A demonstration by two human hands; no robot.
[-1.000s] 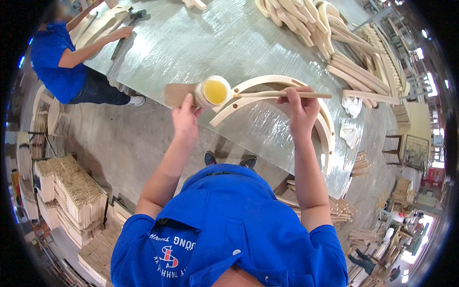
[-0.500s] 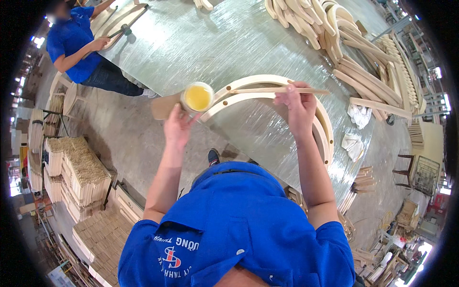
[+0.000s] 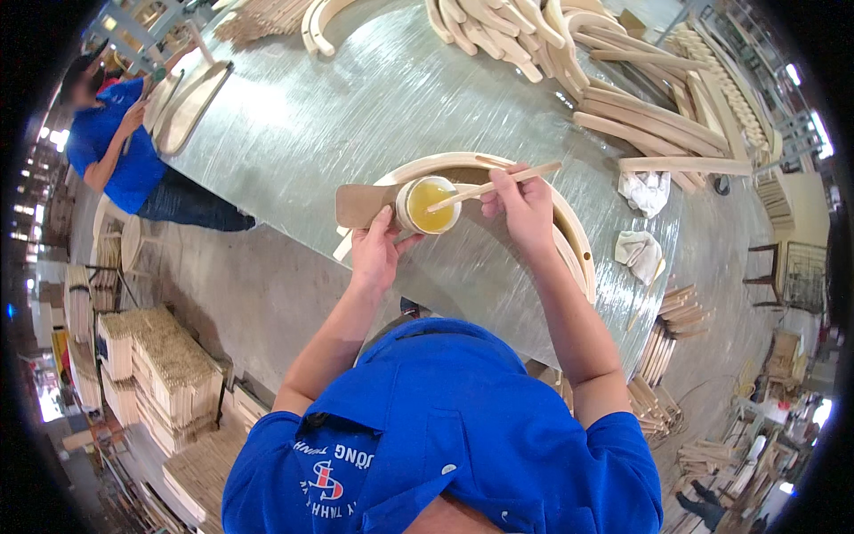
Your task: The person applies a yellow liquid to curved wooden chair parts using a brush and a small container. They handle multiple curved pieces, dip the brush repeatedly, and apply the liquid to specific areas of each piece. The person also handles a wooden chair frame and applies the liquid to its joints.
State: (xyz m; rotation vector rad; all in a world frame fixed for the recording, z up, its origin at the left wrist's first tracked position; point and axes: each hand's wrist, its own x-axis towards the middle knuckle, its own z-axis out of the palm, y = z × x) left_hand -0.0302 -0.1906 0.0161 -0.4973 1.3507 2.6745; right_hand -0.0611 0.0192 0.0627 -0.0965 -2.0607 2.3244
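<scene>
My left hand [image 3: 377, 251] grips a round cup [image 3: 402, 215] of yellow liquid from its lower left side. A flat brown piece with rounded corners [image 3: 361, 206] sticks out left of the cup; how it is held or joined there is hidden. Between the fingers of my right hand [image 3: 523, 209] is a thin wooden stick [image 3: 485, 189], slanting down so that its tip is in the yellow liquid. Under both hands, a curved wooden frame part [image 3: 582, 265] lies on the table, its arc bending away from me, with a dark hole near its right end.
The table [image 3: 356, 107] has a shiny, film-like surface. Curved wooden parts [image 3: 498, 36] are piled at its far right, near white crumpled cloths [image 3: 639, 256]. A co-worker in blue [image 3: 116, 151] stands at the far left. Stacked wooden pieces [image 3: 165, 365] stand at the lower left.
My left hand has brought the cup and brown piece rightward, over the curved part. The stick in my right hand has swung from lying along the arc to dipping into the cup.
</scene>
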